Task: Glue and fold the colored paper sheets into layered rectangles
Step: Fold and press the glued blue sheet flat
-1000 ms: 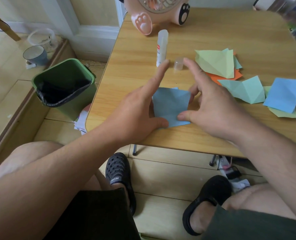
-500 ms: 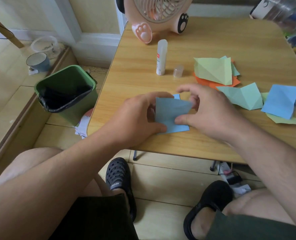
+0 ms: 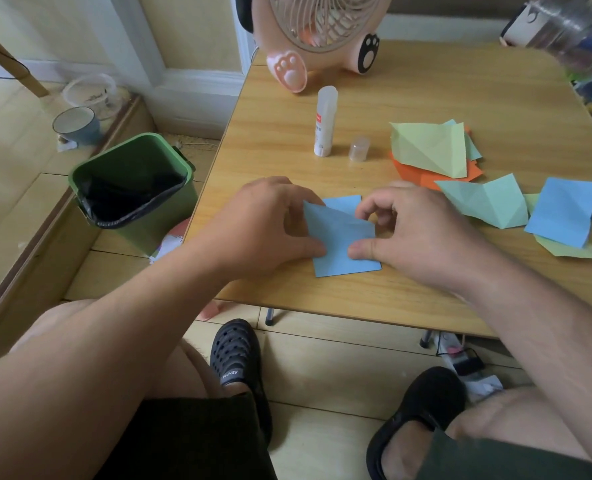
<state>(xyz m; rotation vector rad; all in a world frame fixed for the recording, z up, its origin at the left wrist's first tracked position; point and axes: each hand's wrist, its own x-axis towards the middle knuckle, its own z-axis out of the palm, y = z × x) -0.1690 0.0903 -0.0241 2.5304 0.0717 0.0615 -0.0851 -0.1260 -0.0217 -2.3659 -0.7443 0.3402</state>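
A blue paper sheet [image 3: 339,244] lies near the front edge of the wooden table [image 3: 426,91], its far part folded over toward me. My left hand [image 3: 270,226] pinches its left side, thumb on top. My right hand [image 3: 415,233] pinches its right side, thumb pressed on the fold and fingers curled at the upper edge. A white glue stick [image 3: 325,121] stands upright behind, with its clear cap [image 3: 359,148] beside it. Creased sheets lie to the right: a light green one [image 3: 429,148] on an orange one [image 3: 436,174], a mint one [image 3: 485,202], another blue one [image 3: 564,211].
A pink desk fan [image 3: 318,32] with paw feet stands at the table's back. A green waste bin [image 3: 131,188] with a black liner sits on the floor to the left. A cup [image 3: 76,126] and a clear tub [image 3: 90,93] rest on the ledge. My feet in black sandals are under the table.
My fingers, spread above the blue sheet before, have curled down onto it. The sheet's far part is now folded over toward me and both hands pinch it.
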